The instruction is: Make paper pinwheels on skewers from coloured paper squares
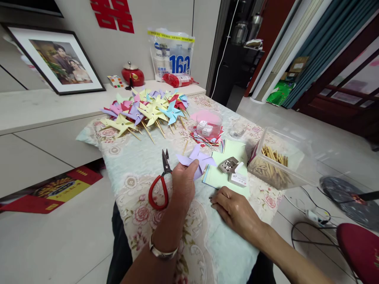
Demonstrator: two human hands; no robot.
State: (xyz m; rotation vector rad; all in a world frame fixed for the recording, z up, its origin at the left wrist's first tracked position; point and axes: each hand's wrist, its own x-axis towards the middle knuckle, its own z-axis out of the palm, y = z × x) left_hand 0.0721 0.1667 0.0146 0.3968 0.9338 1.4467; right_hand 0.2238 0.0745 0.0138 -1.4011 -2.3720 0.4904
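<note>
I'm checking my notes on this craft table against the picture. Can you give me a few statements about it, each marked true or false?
1. The left hand holds a purple pinwheel. True.
2. The right hand holds the scissors. False: it rests on the tablecloth; the scissors lie beside the left hand.
3. The scissors have red handles. True.
4. The clear box of wooden sticks is at the table's left edge. False: it is at the right edge.
5. Finished pinwheels are piled at the table's far end. True.

Scissors (161, 179) beside bare near cloth (207, 244)
</note>
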